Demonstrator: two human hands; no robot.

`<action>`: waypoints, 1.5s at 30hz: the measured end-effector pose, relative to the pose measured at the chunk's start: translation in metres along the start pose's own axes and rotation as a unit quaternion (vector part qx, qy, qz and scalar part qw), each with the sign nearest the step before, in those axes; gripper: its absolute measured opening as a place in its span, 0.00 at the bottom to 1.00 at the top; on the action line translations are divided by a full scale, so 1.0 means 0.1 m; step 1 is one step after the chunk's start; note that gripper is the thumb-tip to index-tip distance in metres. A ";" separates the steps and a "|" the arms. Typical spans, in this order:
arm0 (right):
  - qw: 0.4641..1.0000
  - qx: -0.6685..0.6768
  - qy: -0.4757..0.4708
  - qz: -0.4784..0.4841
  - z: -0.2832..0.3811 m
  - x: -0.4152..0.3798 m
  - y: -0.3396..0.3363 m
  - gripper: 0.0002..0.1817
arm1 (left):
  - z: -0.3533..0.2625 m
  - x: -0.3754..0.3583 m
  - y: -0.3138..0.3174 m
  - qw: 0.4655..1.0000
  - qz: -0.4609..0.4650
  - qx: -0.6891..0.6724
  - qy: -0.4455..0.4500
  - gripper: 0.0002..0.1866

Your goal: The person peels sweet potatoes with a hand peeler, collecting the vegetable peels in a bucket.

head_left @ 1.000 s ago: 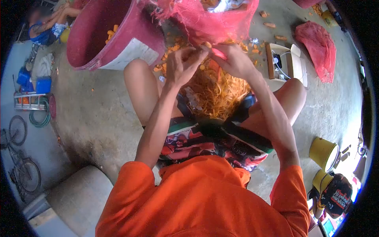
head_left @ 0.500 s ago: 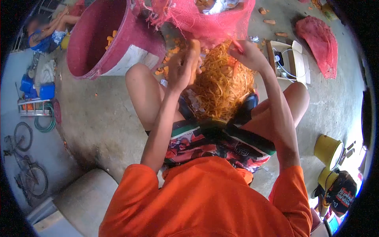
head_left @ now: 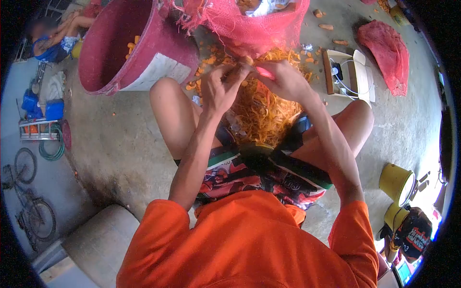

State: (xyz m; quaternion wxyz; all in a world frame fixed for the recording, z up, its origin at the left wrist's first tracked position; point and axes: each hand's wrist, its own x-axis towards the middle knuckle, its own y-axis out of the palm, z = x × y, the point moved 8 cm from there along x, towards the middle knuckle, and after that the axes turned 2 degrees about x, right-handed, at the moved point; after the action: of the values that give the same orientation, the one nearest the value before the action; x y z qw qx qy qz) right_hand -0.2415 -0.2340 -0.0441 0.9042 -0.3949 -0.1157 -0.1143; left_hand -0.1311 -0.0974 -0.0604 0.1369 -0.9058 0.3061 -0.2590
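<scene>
A seated person in an orange shirt works over a heap of thin orange carrot peelings (head_left: 261,113) piled between the knees on a bare concrete floor (head_left: 115,144). The left hand (head_left: 218,89) is closed around a stubby orange carrot (head_left: 244,63), fingers curled over it just above the heap's far edge. The right hand (head_left: 283,79) grips a small pink-handled peeler (head_left: 264,72), which meets the carrot where the two hands come together. Directly beyond the heap sags a pink mesh sack (head_left: 249,24), its frayed mouth open, with more carrots showing inside. To the left of the heap stands a large maroon plastic bucket (head_left: 120,53) bearing a pale label, with cut orange pieces lying at its bottom; loose carrot scraps (head_left: 209,60) litter the floor between bucket and heap. To the right of the heap sits a small wooden box (head_left: 343,72) holding white cables, and farther right a second pink mesh sack lies crumpled (head_left: 386,48). Two yellow plastic buckets (head_left: 396,182) stand well off to the heap's near right. A bicycle (head_left: 26,197) leans at the far left, and another person sits beyond the maroon bucket, blurred.
</scene>
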 end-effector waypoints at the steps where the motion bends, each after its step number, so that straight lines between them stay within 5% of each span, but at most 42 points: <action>1: 1.000 0.001 0.000 0.000 -0.03 -0.01 0.04 0.14 | -0.01 0.00 -0.01 1.000 0.001 0.001 -0.001 0.22; 4: 1.000 -0.013 -0.009 -0.021 -0.19 0.02 0.06 0.13 | -0.14 0.05 -0.09 1.000 0.009 -0.003 0.007 0.23; 6: 0.930 -0.005 0.309 0.199 -0.90 -0.15 0.28 0.11 | -0.39 0.07 -0.08 0.987 0.115 0.004 0.111 0.23; 7: 0.931 -0.005 0.308 0.195 -0.98 -0.17 0.19 0.11 | -0.33 0.05 -0.04 0.987 0.115 0.006 0.115 0.23; 10: 0.981 0.015 0.184 0.059 -0.77 -0.02 -0.22 0.12 | 0.17 -0.11 0.19 0.897 0.120 -0.317 -0.282 0.26; 11: 0.981 0.014 0.180 0.065 -0.61 -0.01 -0.25 0.12 | 0.18 -0.13 0.20 0.898 0.113 -0.319 -0.283 0.26; 13: 0.986 0.120 0.108 -0.044 -0.28 0.06 -0.40 0.11 | 0.39 -0.31 0.39 0.759 0.095 -0.495 -0.411 0.23; 15: 0.984 0.146 0.080 -0.067 -0.04 0.09 -0.34 0.17 | 0.43 -0.32 0.47 0.750 0.135 -0.517 -0.390 0.23; 17: 0.939 0.339 0.045 -0.033 0.20 0.13 -0.20 0.16 | 0.44 -0.31 0.56 0.710 0.091 -0.565 -0.410 0.24; 18: 0.968 0.247 -0.033 -0.031 0.33 0.16 -0.19 0.17 | 0.37 -0.31 0.60 0.694 0.126 -0.579 -0.409 0.22; 22: 0.972 0.222 -0.061 -0.033 0.39 0.12 -0.17 0.18 | 0.20 -0.28 0.66 0.652 0.181 -0.626 -0.387 0.23; 27: 0.982 0.185 -0.017 -0.030 -0.13 0.12 -0.18 0.15 | 0.29 -0.38 0.65 0.712 0.164 -0.535 -0.425 0.22; 29: 0.966 0.170 0.110 -0.162 -0.53 0.10 -0.55 0.13 | 0.31 -0.44 0.66 0.720 0.190 -0.508 -0.433 0.22; 32: 0.966 0.169 0.148 -0.126 -0.64 0.09 -0.64 0.13 | 0.42 -0.43 0.69 0.717 0.199 -0.513 -0.429 0.23; 35: 0.989 0.131 -0.053 -0.048 0.22 0.11 -0.29 0.14 | 0.39 -0.29 0.77 0.696 0.115 -0.567 -0.425 0.22; 39: 0.982 0.187 0.010 -0.010 -0.08 0.07 -0.12 0.15 | 0.35 -0.37 0.78 0.651 0.201 -0.626 -0.379 0.19; 40: 0.978 0.178 0.091 -0.064 -0.35 0.11 -0.33 0.16 | 0.34 -0.39 0.75 0.705 0.204 -0.544 -0.406 0.18; 41: 0.965 0.165 0.169 -0.117 -0.57 0.08 -0.50 0.17 | 0.29 -0.41 0.75 0.703 0.206 -0.547 -0.405 0.18; 44: 0.963 0.177 0.131 -0.156 -0.57 0.04 -0.60 0.17 | 0.28 -0.40 0.72 0.668 0.160 -0.579 -0.439 0.19; 45: 0.972 0.194 0.054 -0.118 -0.42 0.07 -0.44 0.17 | 0.20 -0.38 0.71 0.670 0.161 -0.581 -0.434 0.19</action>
State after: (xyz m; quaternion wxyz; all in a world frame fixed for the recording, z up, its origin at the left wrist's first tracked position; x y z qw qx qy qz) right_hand -0.2434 -0.2951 -0.0398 0.9486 -0.1886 -0.1326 -0.2169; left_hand -0.1801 -0.1269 -0.1208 -0.2601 -0.7493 0.4417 0.4194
